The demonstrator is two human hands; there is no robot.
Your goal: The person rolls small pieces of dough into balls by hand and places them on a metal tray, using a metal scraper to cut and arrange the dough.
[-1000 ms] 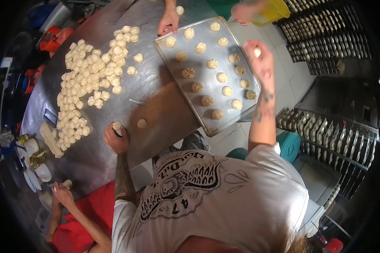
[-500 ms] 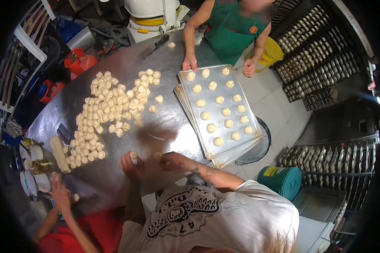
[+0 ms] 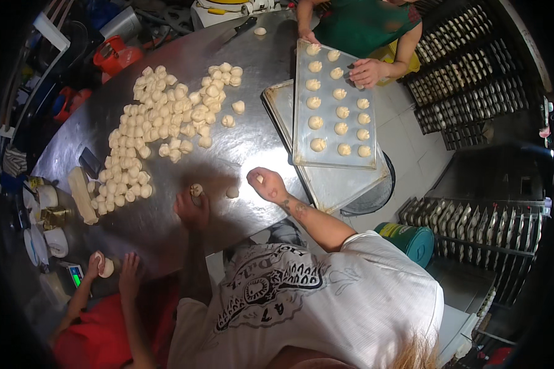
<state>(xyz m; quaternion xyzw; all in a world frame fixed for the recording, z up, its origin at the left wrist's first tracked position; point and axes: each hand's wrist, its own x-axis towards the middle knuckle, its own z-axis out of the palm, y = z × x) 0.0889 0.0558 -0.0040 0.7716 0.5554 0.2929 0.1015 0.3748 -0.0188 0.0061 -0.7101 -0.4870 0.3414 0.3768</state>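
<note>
Head view, beside the dough pile (image 3: 181, 111):
Dough ball (image 3: 196, 189) is clasped by left hand (image 3: 192, 208), pale piece (image 3: 260, 179) by right hand (image 3: 268, 186), fingers curled.

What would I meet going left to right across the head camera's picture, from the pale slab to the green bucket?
Pale slab → wearer's left hand → lone dough piece → right hand → dough-filled tray → green bucket.

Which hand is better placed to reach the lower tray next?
Probably the right hand: it is nearer the lower tray; the left hand sits farther left, beyond a loose dough piece. Neither looks free: each holds dough.
</note>
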